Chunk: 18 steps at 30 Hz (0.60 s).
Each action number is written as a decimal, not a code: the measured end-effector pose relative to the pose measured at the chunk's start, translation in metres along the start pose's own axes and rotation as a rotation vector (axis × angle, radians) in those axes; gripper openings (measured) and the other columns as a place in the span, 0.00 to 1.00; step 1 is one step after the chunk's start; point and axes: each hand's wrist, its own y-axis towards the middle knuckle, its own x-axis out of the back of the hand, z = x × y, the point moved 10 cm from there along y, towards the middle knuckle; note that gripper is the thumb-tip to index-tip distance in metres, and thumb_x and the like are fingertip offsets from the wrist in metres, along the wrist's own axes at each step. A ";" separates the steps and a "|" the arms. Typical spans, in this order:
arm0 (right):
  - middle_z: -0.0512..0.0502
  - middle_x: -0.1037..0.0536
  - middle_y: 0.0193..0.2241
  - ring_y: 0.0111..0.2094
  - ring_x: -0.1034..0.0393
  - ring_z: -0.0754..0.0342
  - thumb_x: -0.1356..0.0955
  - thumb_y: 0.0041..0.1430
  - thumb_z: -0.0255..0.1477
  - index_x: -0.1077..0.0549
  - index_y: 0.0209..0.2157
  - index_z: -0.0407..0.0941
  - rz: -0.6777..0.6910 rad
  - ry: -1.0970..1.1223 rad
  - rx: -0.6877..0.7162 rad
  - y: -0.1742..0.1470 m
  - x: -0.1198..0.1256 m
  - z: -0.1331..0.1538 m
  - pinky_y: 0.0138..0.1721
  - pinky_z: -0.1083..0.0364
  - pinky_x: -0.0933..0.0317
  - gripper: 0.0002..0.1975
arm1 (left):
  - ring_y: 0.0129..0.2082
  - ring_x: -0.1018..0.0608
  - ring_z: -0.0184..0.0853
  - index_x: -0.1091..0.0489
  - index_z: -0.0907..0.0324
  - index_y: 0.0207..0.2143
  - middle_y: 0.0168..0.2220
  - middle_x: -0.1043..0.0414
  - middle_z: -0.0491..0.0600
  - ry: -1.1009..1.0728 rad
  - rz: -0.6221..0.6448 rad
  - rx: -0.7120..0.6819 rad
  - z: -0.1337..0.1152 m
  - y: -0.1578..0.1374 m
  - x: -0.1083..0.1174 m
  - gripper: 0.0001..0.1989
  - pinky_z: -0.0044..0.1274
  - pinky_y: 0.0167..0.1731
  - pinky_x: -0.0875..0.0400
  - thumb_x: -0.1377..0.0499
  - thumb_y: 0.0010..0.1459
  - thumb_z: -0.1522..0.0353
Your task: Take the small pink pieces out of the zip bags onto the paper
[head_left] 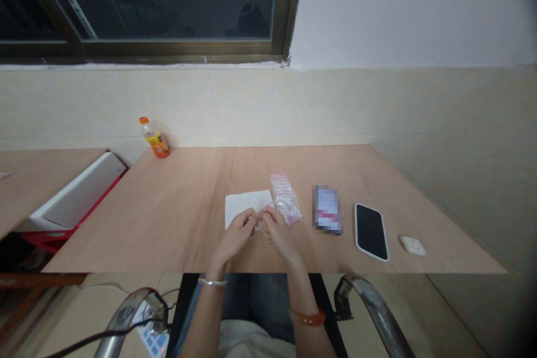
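Note:
My left hand [241,231] and my right hand [274,229] meet at the fingertips over the near middle of the wooden table. Both are closed in a pinch around something small and pinkish, too tiny to name. Beneath and behind the left fingers lies a white sheet of paper [245,201], its near part covered by the hands. Just beyond my right hand is a stack of clear plastic zip bags [285,196], with small pink bits showing at the near end.
Right of the bags lie a pixelated phone-like object [328,210], a white-edged phone [371,232] and a small white case [413,245]. An orange-capped drink bottle [155,139] stands at the back left. The wooden table [138,218] meets a tiled wall; metal chair arms flank my lap.

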 end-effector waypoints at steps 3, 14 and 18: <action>0.58 0.45 0.13 0.16 0.49 0.60 0.38 0.55 0.39 0.37 0.22 0.46 -0.019 -0.020 0.050 0.003 -0.001 0.001 0.17 0.60 0.54 0.13 | 0.27 0.36 0.29 0.40 0.59 0.27 0.25 0.41 0.42 0.045 -0.040 0.010 0.001 0.001 0.001 0.14 0.21 0.29 0.41 0.53 0.60 0.60; 0.54 0.37 0.18 0.20 0.44 0.59 0.39 0.55 0.35 0.35 0.22 0.43 -0.122 -0.207 0.193 0.001 0.001 0.012 0.22 0.59 0.51 0.13 | 0.22 0.34 0.29 0.41 0.58 0.26 0.21 0.40 0.41 0.372 -0.218 -0.006 0.000 -0.003 0.010 0.13 0.20 0.24 0.48 0.56 0.62 0.64; 0.56 0.40 0.17 0.20 0.45 0.59 0.40 0.55 0.33 0.38 0.21 0.44 -0.169 -0.262 0.209 -0.002 0.003 0.011 0.21 0.59 0.53 0.11 | 0.20 0.36 0.29 0.41 0.58 0.25 0.19 0.42 0.41 0.472 -0.298 0.017 0.001 -0.006 0.019 0.12 0.20 0.22 0.51 0.55 0.61 0.65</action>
